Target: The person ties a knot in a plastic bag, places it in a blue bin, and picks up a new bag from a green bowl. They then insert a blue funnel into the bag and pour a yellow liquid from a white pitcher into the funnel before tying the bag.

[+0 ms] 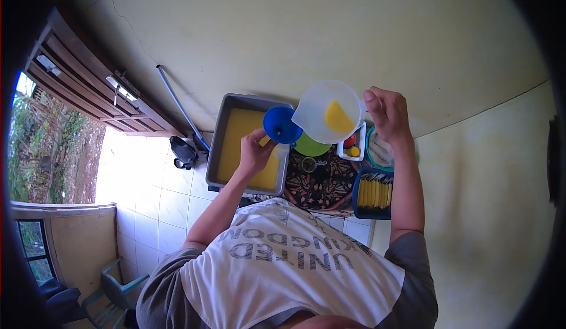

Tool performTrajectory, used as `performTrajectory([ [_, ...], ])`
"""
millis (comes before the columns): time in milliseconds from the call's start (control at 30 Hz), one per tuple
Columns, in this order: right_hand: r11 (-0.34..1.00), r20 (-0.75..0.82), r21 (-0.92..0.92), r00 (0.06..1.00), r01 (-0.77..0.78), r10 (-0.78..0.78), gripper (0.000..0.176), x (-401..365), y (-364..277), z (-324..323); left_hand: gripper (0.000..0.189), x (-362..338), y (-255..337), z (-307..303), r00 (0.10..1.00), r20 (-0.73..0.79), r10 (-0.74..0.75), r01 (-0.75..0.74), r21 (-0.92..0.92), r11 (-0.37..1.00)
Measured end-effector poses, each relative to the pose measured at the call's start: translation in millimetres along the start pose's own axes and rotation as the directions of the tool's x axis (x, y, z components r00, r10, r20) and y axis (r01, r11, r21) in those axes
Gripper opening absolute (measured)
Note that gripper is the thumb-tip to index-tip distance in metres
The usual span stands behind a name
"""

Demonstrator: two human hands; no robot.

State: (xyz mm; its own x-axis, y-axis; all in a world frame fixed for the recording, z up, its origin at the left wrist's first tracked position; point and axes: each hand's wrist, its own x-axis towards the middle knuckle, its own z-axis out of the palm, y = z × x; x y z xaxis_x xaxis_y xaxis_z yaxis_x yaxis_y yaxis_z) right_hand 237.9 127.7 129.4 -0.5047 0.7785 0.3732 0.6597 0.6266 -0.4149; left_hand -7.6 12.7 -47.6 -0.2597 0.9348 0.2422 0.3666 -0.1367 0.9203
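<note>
Pale plastered wall [330,28] behind; patterned dark cloth [321,187] below it as work surface. On its left, a large grey tub [258,100] holds a yellow liquid [239,131]; at right, a smaller dark tub [357,192] is filled with slim yellow packets [375,193]. Translucent jug [312,108], part-filled with yellow, is raised above the cloth, its spout by the funnel's rim. Right hand [389,114] grips the jug at its handle side; left hand [254,152] grasps the blue funnel [281,123] near the tub's right side. No stream visible. Underside of the funnel hidden; cannot tell whether its stem sits in anything. Technique, as judged: keep the spout inside the rim, tilt slowly, hold the funnel level, and stop short of brimming.
</note>
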Motion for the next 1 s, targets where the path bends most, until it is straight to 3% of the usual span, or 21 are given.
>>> performTrajectory([
  [300,0.951,0.145,-0.25,0.978,0.184,-0.151,0.059,17,-26,-12,0.019,-5,11,3,0.998,0.005,0.062,-0.062,-0.057,0.996],
  [367,0.912,0.098,-0.285,0.956,0.294,-0.278,0.067,22,-30,-12,0.019,-5,13,3,0.998,0.011,0.06,-0.059,-0.056,0.997],
  [667,0.846,0.159,-0.386,0.929,0.369,-0.333,0.067,31,-50,-21,0.018,-7,17,1,0.997,0.008,0.079,-0.079,-0.037,0.996],
  [767,0.853,0.225,-0.412,0.943,0.321,-0.246,0.062,31,-57,-24,0.018,-8,21,0,0.996,0.006,0.084,-0.084,-0.043,0.996],
  [1000,0.83,0.237,-0.426,0.93,0.36,-0.282,0.06,30,-64,-25,0.018,-10,21,1,0.998,0.027,0.061,-0.059,-0.04,0.997],
])
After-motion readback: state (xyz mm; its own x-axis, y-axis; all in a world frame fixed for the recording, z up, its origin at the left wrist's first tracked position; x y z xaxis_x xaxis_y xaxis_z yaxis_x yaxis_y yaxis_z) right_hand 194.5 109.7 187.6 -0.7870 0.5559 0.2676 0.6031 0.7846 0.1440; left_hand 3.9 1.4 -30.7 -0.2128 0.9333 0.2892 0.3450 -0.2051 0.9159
